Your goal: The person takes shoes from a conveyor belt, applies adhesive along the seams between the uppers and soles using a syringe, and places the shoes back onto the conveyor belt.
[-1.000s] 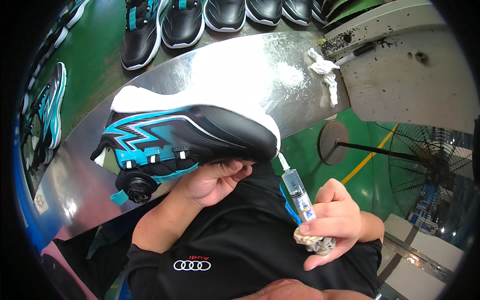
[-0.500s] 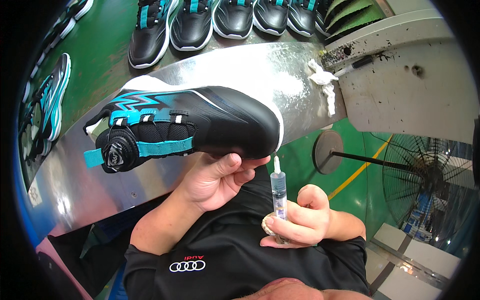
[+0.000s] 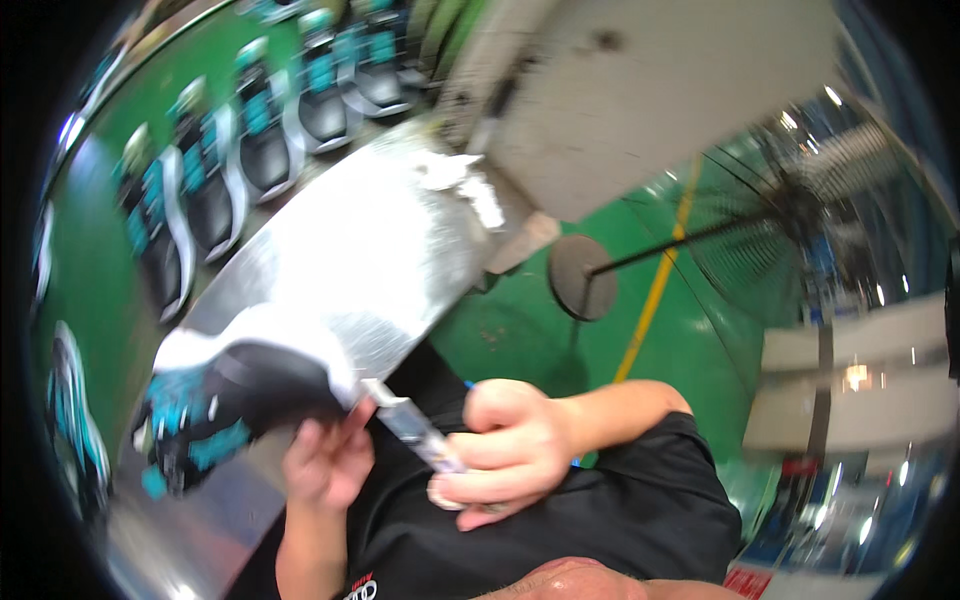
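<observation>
The black and teal shoe (image 3: 275, 385) is in front of the person, at the left side of the body, over the near part of the shiny metal counter (image 3: 340, 260). Its white sole is turned up and away from the person, and its toe points to the right. The view is blurred, so I cannot tell whether the shoe touches the counter.

The left hand (image 3: 328, 465) is below the toe, with the palm partly seen; its grip is grasping the shoe by this end. The right hand (image 3: 515, 440) has its grip clenched around a clear syringe (image 3: 415, 430), which is tilted, with the tip directed up and left to the toe. The tip is just beside the edge of the sole, but contact is not clear.

On the far part of the counter lies a crumpled white cloth (image 3: 470, 185), near a dark marker (image 3: 498, 100). Beyond the counter, a row of similar shoes (image 3: 265, 160) stands on a green surface (image 3: 85, 220), and one more shoe (image 3: 80, 425) is at the far left. To the right, a standing fan (image 3: 795, 210) is on the green floor (image 3: 520, 335).
</observation>
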Available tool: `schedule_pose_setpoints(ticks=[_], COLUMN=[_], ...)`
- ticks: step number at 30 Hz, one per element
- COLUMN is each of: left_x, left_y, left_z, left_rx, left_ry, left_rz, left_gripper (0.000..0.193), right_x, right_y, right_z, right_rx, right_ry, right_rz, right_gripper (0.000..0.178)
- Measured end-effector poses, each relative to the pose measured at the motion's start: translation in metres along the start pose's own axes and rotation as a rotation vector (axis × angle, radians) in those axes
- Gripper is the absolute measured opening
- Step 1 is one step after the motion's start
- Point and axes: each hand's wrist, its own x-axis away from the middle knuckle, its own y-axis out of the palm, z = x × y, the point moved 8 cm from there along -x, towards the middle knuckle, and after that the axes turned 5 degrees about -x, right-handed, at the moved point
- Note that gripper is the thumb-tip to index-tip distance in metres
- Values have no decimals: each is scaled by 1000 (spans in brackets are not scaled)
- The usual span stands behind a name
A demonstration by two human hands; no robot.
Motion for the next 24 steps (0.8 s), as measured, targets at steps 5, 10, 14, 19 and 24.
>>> schedule_pose_setpoints(ticks=[5, 10, 14, 19, 24], left_x=[77, 180, 189, 115, 86], left_y=[-8, -16, -26, -23, -29], left_z=[11, 53, 60, 124, 237], left_rx=[-139, -319, -369, -548, -825], left_ry=[41, 296, 457, 467, 532], left_rz=[63, 464, 594, 484, 515], left_gripper=[63, 64, 64, 68, 47], right_x=[14, 14, 18, 22, 5], right_y=[1, 47, 56, 48, 55], right_z=[58, 118, 148, 156, 151], right_rx=[25, -98, -70, 54, 12], right_ry=[127, 188, 291, 335, 326], right_rz=[65, 116, 14, -20, -45], right_gripper=[38, 45, 49, 49, 48])
